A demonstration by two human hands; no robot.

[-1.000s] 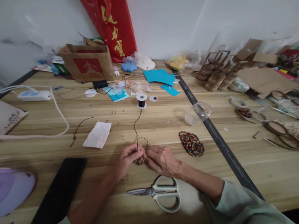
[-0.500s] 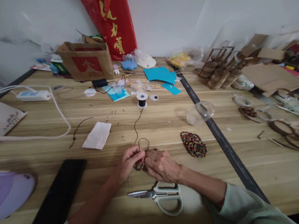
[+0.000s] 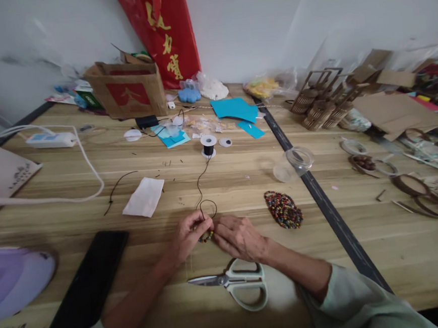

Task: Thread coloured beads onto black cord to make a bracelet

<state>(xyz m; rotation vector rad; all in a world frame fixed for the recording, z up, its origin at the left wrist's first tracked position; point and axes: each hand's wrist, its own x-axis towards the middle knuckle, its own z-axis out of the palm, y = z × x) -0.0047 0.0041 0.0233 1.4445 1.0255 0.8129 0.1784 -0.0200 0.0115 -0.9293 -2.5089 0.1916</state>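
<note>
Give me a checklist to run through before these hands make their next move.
1. Left hand pinching the black cord: ok, just by the small beaded loop.
2. Right hand gripping something: cannot tell, it is turned palm down and hides what is beneath.
3. Cord slack to the spool: ok, it curves loosely across the table.
4. Spool upright: ok.
5. Scissors near the hands: ok, lying on the person's side of them.
6. Beaded strands clear of the hands: ok, lying apart, to the right.

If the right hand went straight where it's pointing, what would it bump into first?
Probably the left hand, which is just ahead of the right hand, by the beaded loop. Whether they touch is hard to tell.
</note>
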